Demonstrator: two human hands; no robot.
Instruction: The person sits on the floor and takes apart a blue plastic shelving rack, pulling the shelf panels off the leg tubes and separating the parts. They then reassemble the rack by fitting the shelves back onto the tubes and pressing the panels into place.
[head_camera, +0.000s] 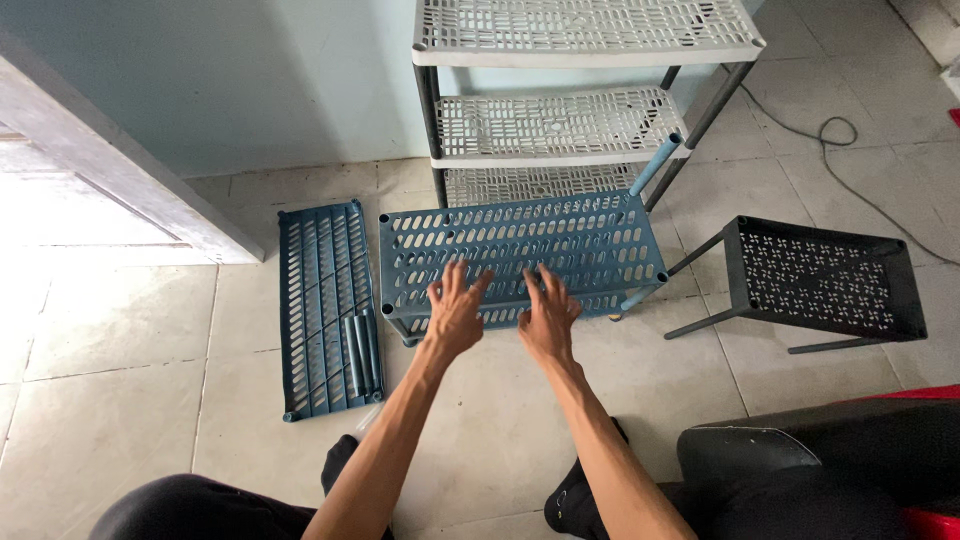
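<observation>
Over the blue slotted shelf (520, 252) on the floor (120, 330), left hand (455, 312) and right hand (548, 318) hovered, fingers spread, holding nothing.

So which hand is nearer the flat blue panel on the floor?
Left. The left hand is just right of the flat panel; the right hand is farther right, over the blue shelf.

Both hands reach forward with fingers spread: the left hand (455, 312) and right hand (547, 315) hover over the front edge of a blue perforated shelf (520, 252) standing on short legs on the tiled floor (120, 330). A second blue shelf panel (325, 305) lies flat just left of it, a white shelving rack (570, 110) stands behind, and a black perforated stand (820, 280) lies tipped to the right.
</observation>
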